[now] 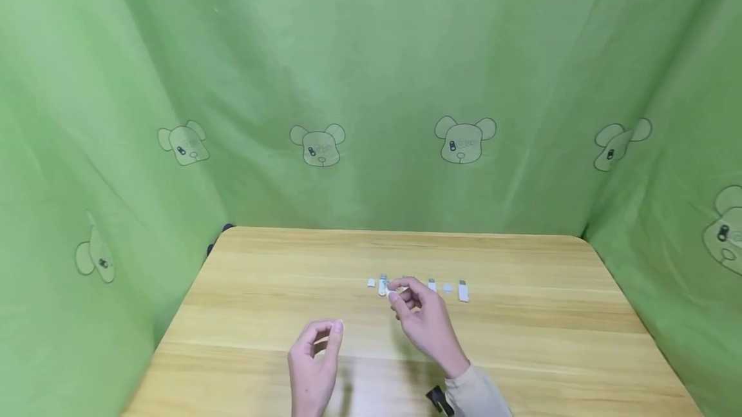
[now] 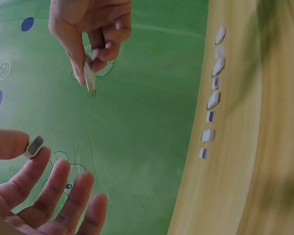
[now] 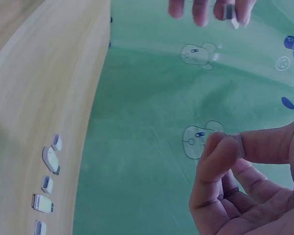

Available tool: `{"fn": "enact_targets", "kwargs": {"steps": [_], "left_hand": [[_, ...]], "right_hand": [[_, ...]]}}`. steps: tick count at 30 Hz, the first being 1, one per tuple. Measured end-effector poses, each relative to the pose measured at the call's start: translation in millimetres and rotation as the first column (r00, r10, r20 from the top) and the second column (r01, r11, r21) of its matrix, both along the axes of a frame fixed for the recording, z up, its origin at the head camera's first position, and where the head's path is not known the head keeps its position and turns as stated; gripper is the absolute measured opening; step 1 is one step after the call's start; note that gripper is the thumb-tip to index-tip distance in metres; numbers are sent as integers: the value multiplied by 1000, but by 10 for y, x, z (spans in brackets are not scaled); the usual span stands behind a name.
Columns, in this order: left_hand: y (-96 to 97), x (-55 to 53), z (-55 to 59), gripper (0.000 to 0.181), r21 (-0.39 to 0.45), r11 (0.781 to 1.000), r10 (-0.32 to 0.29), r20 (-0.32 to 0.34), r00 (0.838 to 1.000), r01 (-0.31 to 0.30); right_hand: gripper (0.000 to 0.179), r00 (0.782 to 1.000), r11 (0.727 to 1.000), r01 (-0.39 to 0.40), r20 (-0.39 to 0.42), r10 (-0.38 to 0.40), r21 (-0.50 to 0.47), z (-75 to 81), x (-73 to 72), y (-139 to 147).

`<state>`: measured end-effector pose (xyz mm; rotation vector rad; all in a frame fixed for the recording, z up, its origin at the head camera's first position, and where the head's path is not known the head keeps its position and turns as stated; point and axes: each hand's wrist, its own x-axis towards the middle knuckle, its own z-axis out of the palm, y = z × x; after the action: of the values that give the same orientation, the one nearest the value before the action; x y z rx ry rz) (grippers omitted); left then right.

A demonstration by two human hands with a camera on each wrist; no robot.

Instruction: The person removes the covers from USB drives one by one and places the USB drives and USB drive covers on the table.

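Observation:
My left hand [image 1: 313, 365] pinches a small white cap [image 2: 34, 146] between thumb and index finger, its dark hollow end showing in the left wrist view; the other fingers are spread. With thumb and fingertips, my right hand [image 1: 428, 325] grips a white USB flash drive [image 2: 89, 76], whose metal plug points down in the left wrist view. In the right wrist view the drive is mostly hidden behind the fingers. Both hands are held above the table, apart from each other. Past the right hand lies a row of white flash drives [image 1: 463, 292] and loose caps [image 1: 371, 283].
The light wooden table [image 1: 255, 288] carries the row near its far half, drives and caps alternating. A green curtain [image 1: 382, 69] with bear faces encloses the back and both sides. A black strap end [image 1: 440, 400] sits beside the right sleeve [image 1: 476, 394].

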<state>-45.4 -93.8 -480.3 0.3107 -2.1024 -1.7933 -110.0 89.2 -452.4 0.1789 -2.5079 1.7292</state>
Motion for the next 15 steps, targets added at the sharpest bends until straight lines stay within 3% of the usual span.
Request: {"fn": "enact_targets", "kwargs": {"steps": [8,15], "left_hand": [[-7,41,1,14,-25,1000,-3,53,999,5],[5,64,-27,14,-63,998,1,53,999,2]], "right_hand": [[20,999,999,-34,-11,35,35,-52,-158,-56],[26,998,996,-58,9,58,61,-96,-297,-138]]}}
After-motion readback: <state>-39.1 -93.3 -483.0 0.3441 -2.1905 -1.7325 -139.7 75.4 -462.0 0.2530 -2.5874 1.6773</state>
